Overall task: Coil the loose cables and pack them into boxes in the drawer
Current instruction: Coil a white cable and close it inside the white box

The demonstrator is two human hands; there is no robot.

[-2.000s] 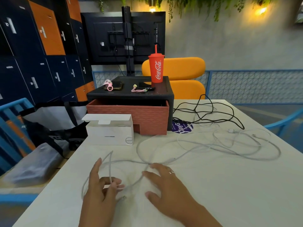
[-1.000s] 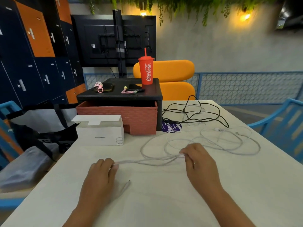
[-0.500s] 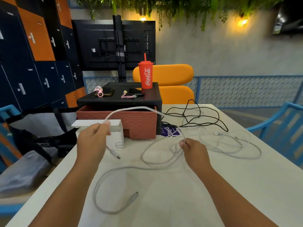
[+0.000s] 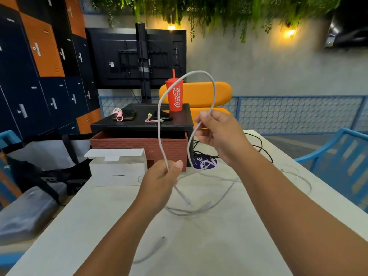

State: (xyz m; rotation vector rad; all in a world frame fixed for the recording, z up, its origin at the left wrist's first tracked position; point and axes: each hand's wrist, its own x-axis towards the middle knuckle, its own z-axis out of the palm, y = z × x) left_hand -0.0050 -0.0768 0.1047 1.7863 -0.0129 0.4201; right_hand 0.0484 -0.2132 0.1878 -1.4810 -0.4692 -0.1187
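Observation:
A long white cable [image 4: 159, 116] arches up in a tall loop between my hands above the table. My left hand [image 4: 161, 182] pinches one side of the loop low down, and my right hand [image 4: 217, 134] grips the other side higher up. The rest of the white cable trails in slack curves on the white table [image 4: 229, 246]. A tangled black cable [image 4: 260, 146] lies behind my right hand. An open white box [image 4: 117, 168] stands left of my left hand. Behind it a brick-patterned drawer [image 4: 139, 142] sticks out of a black stand.
A red Coca-Cola cup [image 4: 175, 96], phones and pink straps sit on the black stand [image 4: 139, 126]. Another thin white cable [image 4: 296, 176] lies at the right. Blue chairs [image 4: 338, 160] flank the table. A black-and-white bag [image 4: 45, 154] sits at the left.
Both hands have risen off the table with the white cable. The right hand moved up and toward the left hand, so the cable now forms a tall loop.

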